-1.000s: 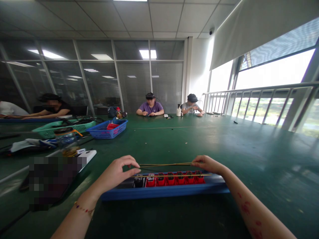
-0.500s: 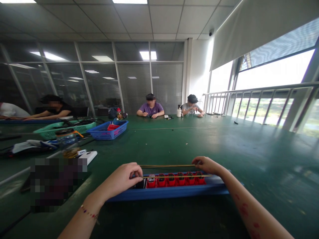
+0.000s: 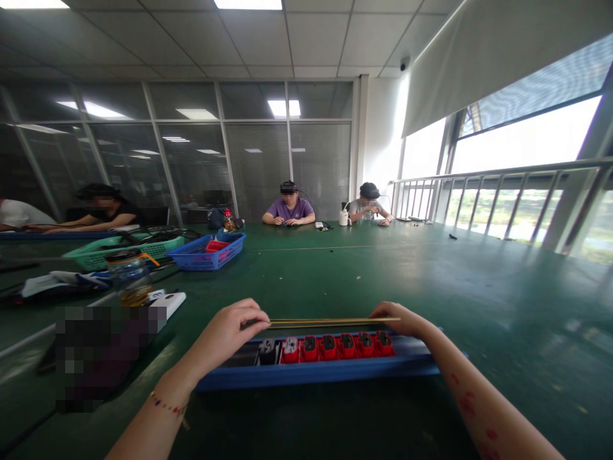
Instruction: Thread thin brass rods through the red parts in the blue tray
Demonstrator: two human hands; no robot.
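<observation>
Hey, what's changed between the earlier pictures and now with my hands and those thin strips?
The front strip, seen across the red pieces earlier, has shifted up in view, past them, and now runs close to the other strip. Your left hand, pinching at the strips' left end, has risen since half a second ago. Your right hand, the blue tray and the pieces stayed about the same.

Green tabletop beyond blue tray: open passage. Thin sticks, spanning left hand to right hand, obstruct tray's far side. Leftward, lidded jar and blue basket block.
</observation>
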